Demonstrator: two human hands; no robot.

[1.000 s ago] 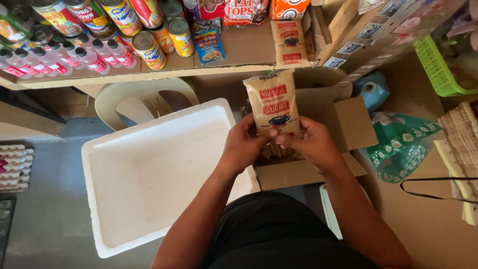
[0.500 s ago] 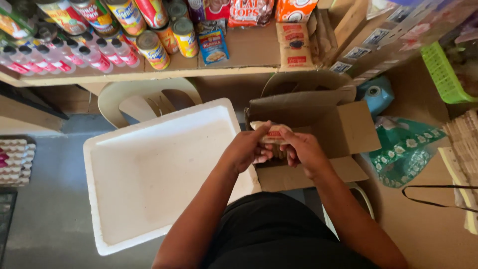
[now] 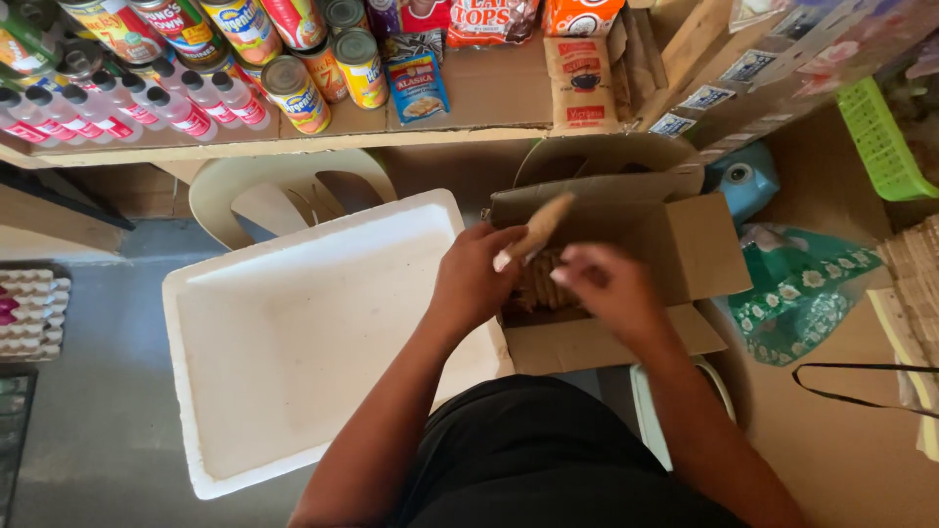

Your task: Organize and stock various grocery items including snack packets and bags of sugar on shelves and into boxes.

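Left-hand fingers (image 3: 489, 249) pinch a tan packet (image 3: 538, 227) above the cardboard box (image 3: 704, 249); right hand (image 3: 606, 288) hovers loose.

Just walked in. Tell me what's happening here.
A person is reaching both hands into an open cardboard box of tan packets. The left hand pinches one packet lifted edge-on above the box; the right hand hovers over the rest. A white foam lid lies alongside, below a shelf of cans.
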